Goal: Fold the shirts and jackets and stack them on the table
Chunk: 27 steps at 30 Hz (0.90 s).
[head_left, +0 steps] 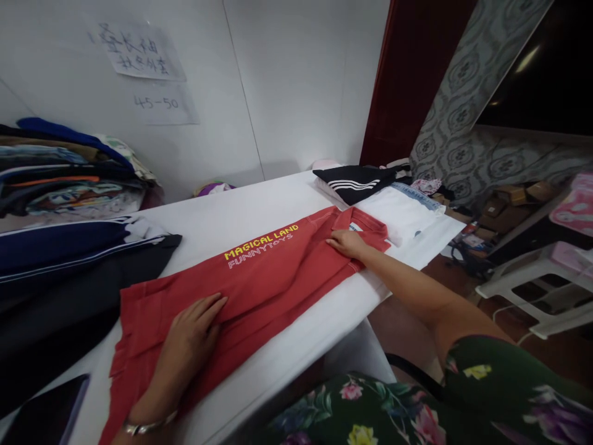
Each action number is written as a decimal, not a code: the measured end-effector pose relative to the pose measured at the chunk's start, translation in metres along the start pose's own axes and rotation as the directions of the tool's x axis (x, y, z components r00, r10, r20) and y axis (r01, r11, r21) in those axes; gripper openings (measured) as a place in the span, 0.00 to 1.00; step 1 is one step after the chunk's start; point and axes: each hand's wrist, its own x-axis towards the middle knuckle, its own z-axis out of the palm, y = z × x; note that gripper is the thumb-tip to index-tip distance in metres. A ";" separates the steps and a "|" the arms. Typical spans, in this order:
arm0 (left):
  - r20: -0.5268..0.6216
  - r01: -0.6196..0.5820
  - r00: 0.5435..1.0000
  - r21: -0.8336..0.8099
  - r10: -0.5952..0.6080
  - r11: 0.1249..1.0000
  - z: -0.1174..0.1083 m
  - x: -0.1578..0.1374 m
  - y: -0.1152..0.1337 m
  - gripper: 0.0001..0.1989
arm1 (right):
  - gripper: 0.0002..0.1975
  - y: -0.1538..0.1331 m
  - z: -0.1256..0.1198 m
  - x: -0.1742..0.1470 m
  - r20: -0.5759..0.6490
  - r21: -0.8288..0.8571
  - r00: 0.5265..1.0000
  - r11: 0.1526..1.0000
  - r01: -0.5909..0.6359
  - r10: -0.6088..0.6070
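- White wall (301,86) behind your white table (278,190), with two handwritten paper signs (143,52) up on it.
- Red collared shirt (264,290) lying lengthwise on the tabletop, right before you: lightly wrinkled, yellow "MAGICAL LAND" above white-outlined "FUNNYTOYS", pale label (356,227) inside the neck.
- Count it up: one red collared shirt, one black garment with white stripes (354,185) at the table's far right, one silver bracelet (151,425) on your left wrist.
- Left hand (197,327): palm down on the shirt, fingers loosely extended.
- Right hand (348,244): reaching across, fingers bent onto the fabric below the neck; can't tell whether they pinch it.
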 end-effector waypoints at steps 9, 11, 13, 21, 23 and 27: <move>0.018 -0.006 1.000 0.011 0.005 1.000 0.000 0.000 0.003 0.20 | 0.15 0.005 -0.001 0.003 0.033 -0.013 0.999 1.000 0.008 -0.007; 0.023 0.000 1.000 0.010 0.000 1.000 0.000 0.000 0.003 0.20 | 0.13 -0.007 -0.005 0.001 0.000 -0.005 0.999 0.999 0.049 -0.049; 0.019 0.013 1.000 -0.004 -0.013 1.000 0.000 0.000 0.004 0.20 | 0.13 -0.025 -0.006 0.001 -0.029 0.041 0.991 0.990 0.133 -0.132; 0.033 0.083 0.996 -0.038 -0.082 0.996 -0.010 0.000 0.016 0.20 | 0.17 -0.081 0.017 0.018 0.043 0.093 0.993 0.990 0.102 -0.106; 0.036 0.088 0.996 -0.040 -0.086 0.995 -0.011 0.000 0.018 0.20 | 0.18 -0.081 0.019 0.022 0.063 0.069 0.994 0.994 0.088 -0.092; 0.057 0.074 0.996 -0.034 -0.072 0.997 -0.011 0.000 0.019 0.21 | 0.16 -0.075 0.015 0.021 0.074 0.111 0.991 0.988 0.107 -0.115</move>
